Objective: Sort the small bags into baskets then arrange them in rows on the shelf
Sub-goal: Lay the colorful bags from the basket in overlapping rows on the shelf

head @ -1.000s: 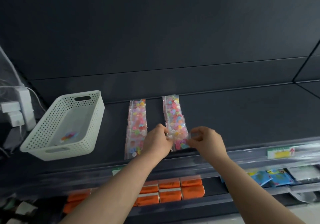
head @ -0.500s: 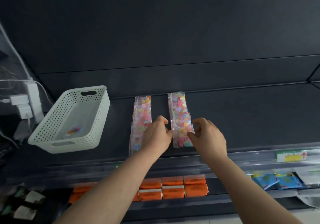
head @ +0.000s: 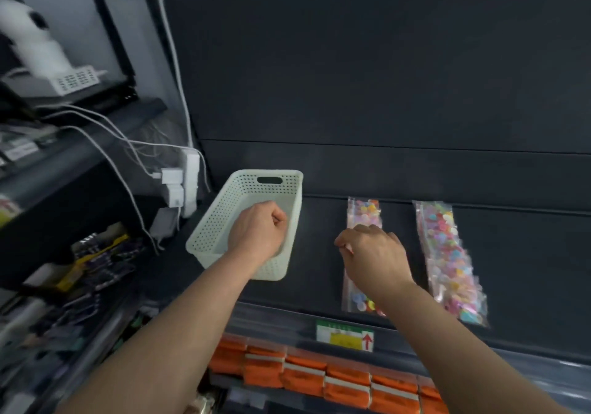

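Observation:
A white perforated basket (head: 208,222) sits on the dark shelf (head: 319,254) at the left. My left hand (head: 259,231) is down inside it with the fingers curled tight; whatever they hold is hidden under the hand. Two rows of clear small bags filled with coloured beads lie to the right. My right hand (head: 374,257) hovers over the left row (head: 364,212) with loosely curled fingers and covers its middle. The right row (head: 447,254) lies untouched, running front to back.
Orange packets (head: 303,378) fill the shelf below, behind a price label (head: 345,337) on the shelf's front rail. White chargers and a power strip (head: 179,183) with cables hang left of the basket. A cluttered dark rack (head: 80,254) stands at the far left.
My view has swung to the left. Both hands left the right row: the left went into the basket and curled, the right moved over the left row.

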{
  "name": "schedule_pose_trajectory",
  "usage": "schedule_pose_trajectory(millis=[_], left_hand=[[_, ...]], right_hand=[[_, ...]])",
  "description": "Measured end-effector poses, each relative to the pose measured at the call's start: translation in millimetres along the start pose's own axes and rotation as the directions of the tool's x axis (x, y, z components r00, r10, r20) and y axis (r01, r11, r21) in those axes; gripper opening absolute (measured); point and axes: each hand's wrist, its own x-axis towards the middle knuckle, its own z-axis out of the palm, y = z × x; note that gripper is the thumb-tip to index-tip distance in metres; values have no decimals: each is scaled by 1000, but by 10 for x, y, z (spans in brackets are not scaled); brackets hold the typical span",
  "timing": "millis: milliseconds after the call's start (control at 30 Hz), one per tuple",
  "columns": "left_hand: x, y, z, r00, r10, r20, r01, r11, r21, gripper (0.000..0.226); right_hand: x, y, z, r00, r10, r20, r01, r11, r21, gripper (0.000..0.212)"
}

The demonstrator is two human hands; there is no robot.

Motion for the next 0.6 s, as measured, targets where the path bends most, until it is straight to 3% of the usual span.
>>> schedule_pose_trajectory(millis=[167, 367, 500, 600], left_hand=[[406, -637, -169, 973, -143, 180, 107, 975, 196, 13], [768, -868, -48, 938, -168, 303, 57, 938, 343, 30], [882, -891, 90, 924, -118, 364, -3, 949, 316, 44], [904, -885, 151, 905, -152, 397, 29, 954, 298, 36]], right_hand=[[291, -427, 177, 999, -41, 4, 41, 998, 55, 21], [446, -677, 290, 999, -33, 25, 30, 992, 122, 28], [457, -686, 280, 999, 4, 34, -9, 992, 128, 28], [451, -701, 285, 999, 27, 34, -32, 988, 152, 27]])
